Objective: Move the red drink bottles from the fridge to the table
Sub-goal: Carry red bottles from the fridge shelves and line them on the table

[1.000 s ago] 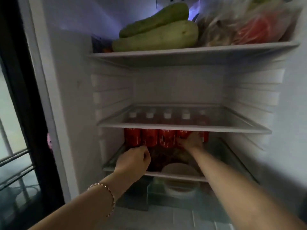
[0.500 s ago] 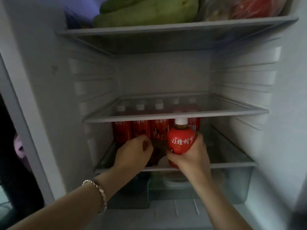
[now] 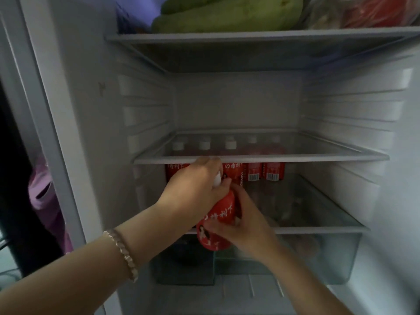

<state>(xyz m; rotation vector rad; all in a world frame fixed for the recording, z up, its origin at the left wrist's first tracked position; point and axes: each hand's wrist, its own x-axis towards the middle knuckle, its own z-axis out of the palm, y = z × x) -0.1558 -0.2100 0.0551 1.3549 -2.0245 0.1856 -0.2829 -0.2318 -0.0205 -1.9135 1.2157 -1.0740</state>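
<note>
A red drink bottle [image 3: 217, 221] with a white cap is tilted in front of the lower fridge shelf. My right hand [image 3: 244, 220] grips its body from the right. My left hand [image 3: 195, 188] wraps around its neck and cap from the left. Behind them a row of several more red bottles [image 3: 272, 171] stands on the lower glass shelf [image 3: 318, 229], their white caps showing through the glass shelf above [image 3: 261, 158].
Green gourds [image 3: 227, 14] and bagged red food [image 3: 375, 10] lie on the top shelf. Clear crisper drawers [image 3: 329, 258] sit below the bottles. The fridge's left wall [image 3: 75, 110] is close, with a purple cloth [image 3: 45, 201] beyond it.
My right hand has drawn the bottle out and down from the row, tilting it. My left hand moved right and took hold of its top.
</note>
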